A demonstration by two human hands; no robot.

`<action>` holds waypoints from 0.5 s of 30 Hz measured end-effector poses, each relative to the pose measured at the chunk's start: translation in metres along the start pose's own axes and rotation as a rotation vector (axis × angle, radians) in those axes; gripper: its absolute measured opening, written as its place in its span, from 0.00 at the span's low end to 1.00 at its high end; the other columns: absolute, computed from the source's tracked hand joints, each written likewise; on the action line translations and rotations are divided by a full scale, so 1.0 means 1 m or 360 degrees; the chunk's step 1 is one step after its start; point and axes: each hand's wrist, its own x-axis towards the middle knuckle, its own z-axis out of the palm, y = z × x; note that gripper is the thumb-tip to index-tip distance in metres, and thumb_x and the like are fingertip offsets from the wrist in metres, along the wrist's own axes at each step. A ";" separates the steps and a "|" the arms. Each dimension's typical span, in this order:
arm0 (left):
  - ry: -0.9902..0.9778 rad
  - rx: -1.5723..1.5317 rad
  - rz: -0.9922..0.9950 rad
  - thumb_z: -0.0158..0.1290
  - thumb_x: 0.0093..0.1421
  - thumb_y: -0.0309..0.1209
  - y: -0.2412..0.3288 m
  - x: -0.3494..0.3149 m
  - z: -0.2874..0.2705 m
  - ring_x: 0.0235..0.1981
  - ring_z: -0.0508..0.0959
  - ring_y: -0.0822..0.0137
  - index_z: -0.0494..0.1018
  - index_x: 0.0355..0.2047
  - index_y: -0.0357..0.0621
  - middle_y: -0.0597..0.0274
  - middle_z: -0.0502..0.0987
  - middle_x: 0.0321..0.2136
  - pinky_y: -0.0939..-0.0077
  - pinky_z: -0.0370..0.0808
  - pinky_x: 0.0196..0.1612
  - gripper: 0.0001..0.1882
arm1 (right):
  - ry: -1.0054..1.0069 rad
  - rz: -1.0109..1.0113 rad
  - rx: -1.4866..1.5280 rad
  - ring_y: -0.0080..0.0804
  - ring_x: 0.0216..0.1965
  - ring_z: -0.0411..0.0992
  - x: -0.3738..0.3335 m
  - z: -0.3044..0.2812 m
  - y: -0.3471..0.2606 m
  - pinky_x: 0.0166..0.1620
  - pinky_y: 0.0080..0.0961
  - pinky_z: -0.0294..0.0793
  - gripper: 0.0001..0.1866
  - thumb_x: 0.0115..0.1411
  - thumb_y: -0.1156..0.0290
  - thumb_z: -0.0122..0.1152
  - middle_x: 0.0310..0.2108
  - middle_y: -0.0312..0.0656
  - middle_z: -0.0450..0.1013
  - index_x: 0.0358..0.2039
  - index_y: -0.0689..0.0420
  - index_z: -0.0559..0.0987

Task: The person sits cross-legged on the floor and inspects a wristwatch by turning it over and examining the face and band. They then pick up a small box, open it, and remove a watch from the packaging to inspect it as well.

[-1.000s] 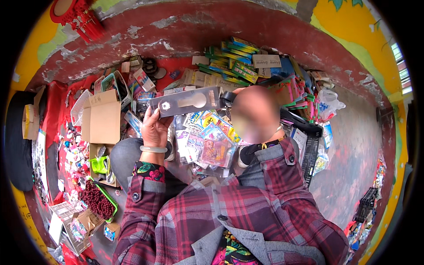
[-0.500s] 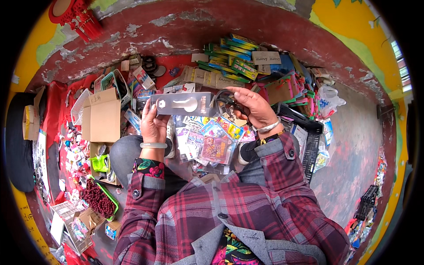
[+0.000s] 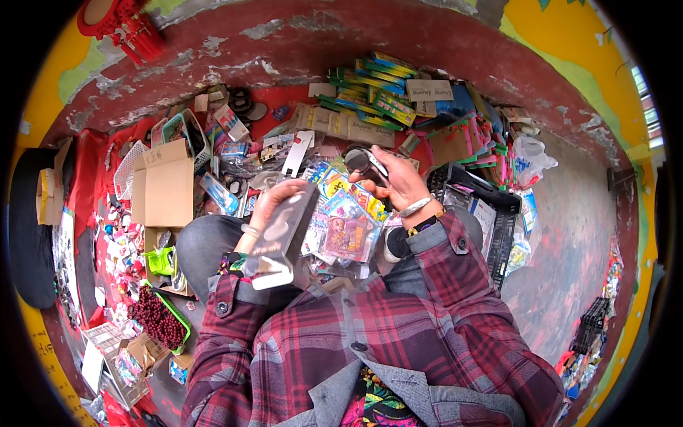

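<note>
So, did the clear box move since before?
Yes, the clear box moved lower in the view, farther from the stacked green boxes.

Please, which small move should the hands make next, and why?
Perhaps the left hand should turn the translucent box level: it is held at a slant, while the right hand holds a black object apart from it. A level box may be easier to line up.

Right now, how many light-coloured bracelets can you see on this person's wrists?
2: a whitish bracelet at the wrist of the left hand, and a silvery bracelet behind the right hand. The plaid sleeves may hide others.
</note>
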 end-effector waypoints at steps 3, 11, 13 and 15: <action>-0.0136 0.0418 0.0059 0.47 0.58 0.29 0.000 -0.002 0.025 0.33 0.74 0.76 0.72 0.39 0.38 0.64 0.75 0.33 0.84 0.70 0.38 0.11 | 0.0040 -0.0163 -0.0337 0.21 0.18 0.70 0.007 0.004 0.019 0.16 0.10 0.62 0.20 0.64 0.58 0.42 0.29 0.47 0.74 0.45 0.63 0.69; -0.0150 0.0112 0.0066 0.48 0.61 0.33 -0.007 -0.003 0.052 0.30 0.75 0.77 0.69 0.44 0.39 0.65 0.75 0.32 0.86 0.73 0.32 0.14 | 0.0000 -0.0912 -0.1531 0.35 0.23 0.73 0.013 0.018 0.036 0.27 0.26 0.70 0.16 0.59 0.63 0.51 0.29 0.45 0.74 0.43 0.60 0.71; -0.0157 0.0078 0.0016 0.48 0.61 0.33 -0.006 -0.003 0.049 0.30 0.75 0.77 0.69 0.44 0.40 0.66 0.75 0.32 0.86 0.73 0.31 0.13 | -0.0014 -0.0986 -0.1641 0.44 0.30 0.73 0.011 0.017 0.038 0.32 0.31 0.69 0.16 0.57 0.61 0.54 0.30 0.50 0.73 0.40 0.59 0.73; -0.0143 0.0027 -0.0025 0.48 0.61 0.32 -0.005 -0.006 0.052 0.29 0.75 0.77 0.69 0.43 0.40 0.67 0.75 0.31 0.87 0.73 0.30 0.13 | -0.0024 -0.0875 -0.1778 0.44 0.32 0.73 0.007 0.018 0.033 0.33 0.30 0.70 0.17 0.56 0.59 0.54 0.29 0.50 0.73 0.39 0.59 0.74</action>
